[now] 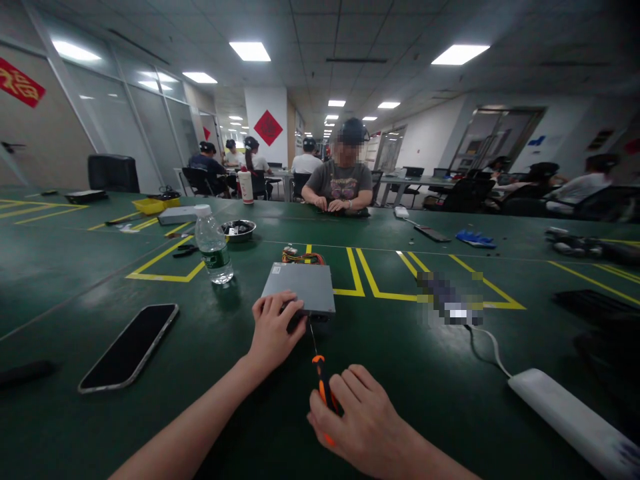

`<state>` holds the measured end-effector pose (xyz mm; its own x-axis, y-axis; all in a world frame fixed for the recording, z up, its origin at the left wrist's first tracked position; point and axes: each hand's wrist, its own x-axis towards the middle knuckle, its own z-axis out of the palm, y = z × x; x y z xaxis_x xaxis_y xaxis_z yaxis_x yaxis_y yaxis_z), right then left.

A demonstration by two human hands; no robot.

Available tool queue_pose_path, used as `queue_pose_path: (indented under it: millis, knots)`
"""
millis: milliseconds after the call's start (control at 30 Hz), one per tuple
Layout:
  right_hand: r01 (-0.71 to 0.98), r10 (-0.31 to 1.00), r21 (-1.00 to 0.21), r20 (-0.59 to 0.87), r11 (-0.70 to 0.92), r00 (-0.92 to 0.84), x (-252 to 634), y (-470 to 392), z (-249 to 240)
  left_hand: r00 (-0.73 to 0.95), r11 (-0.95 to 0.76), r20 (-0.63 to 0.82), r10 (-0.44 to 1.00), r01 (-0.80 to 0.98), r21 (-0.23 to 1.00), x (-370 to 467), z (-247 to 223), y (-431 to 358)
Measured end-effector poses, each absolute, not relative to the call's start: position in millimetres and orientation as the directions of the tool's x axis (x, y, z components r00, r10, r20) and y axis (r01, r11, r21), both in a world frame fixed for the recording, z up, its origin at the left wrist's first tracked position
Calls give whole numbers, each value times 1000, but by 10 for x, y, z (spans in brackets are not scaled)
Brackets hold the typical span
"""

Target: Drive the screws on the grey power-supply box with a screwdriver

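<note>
A grey metal box (303,283) with a bundle of coloured wires (303,258) at its far side lies on the green table. My left hand (277,327) grips the near left corner of this box, fingers on its top. In my right hand (357,413) is an orange and black screwdriver (319,363), its handle wrapped by the fingers. The thin shaft points away from me, and its tip meets the near side of the box, beside my left fingertips. Whether it sits in a screw is too small to tell.
Left of the box stand a water bottle (214,247) and a metal bowl (239,231); a phone (130,347) lies nearer. A white power strip (565,413) with a cable is at right. Across the table sits a person (340,180).
</note>
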<state>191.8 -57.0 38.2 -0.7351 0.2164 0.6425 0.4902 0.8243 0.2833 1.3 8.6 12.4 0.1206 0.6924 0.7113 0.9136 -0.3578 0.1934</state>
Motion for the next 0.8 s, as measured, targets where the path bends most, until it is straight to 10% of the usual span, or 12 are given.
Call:
queue_pose_path:
  millis: [800]
  knots:
    - [577,226,150,820,803,-527,1883,-411,143,155,-407,756,637,900,159,-34,45,166]
